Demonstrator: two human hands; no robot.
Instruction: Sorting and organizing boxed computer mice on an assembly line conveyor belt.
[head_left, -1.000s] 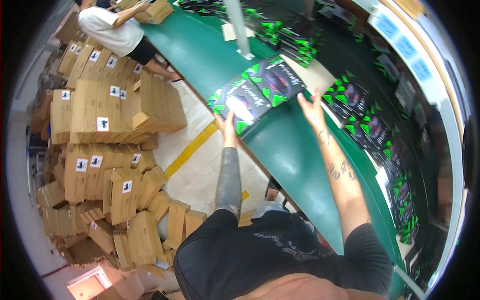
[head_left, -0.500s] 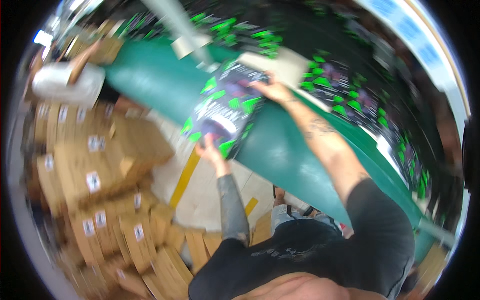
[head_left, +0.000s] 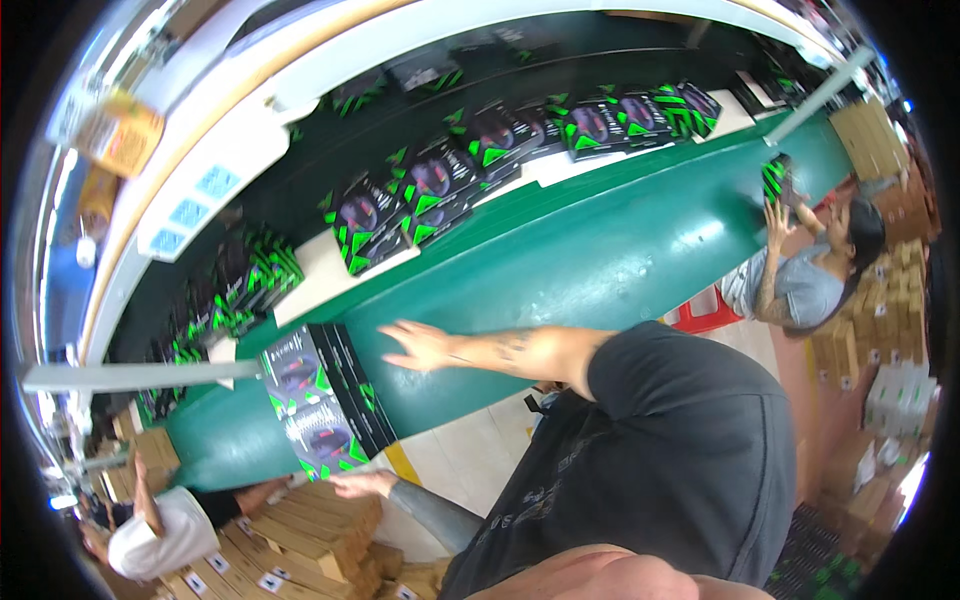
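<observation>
Two stacks of black-and-green boxes printed with a computer mouse, a far stack and a near stack, stand side by side on the green work surface. Just right of them, my right hand is open above the surface, fingers spread, holding nothing. My left hand lies at the near corner of the near stack with its fingers stretched out flat. Its fingertips are close to the box's lower edge; whether they touch it I cannot tell.
More mouse boxes line a dark shelf behind the green surface. A grey post reaches toward the stacks. One person at right holds a box; another is at lower left, near brown cartons.
The mouse box that both hands held is let go, and boxes now rest in two stacks. My right hand has come away with spread fingers. The view has swung round.
</observation>
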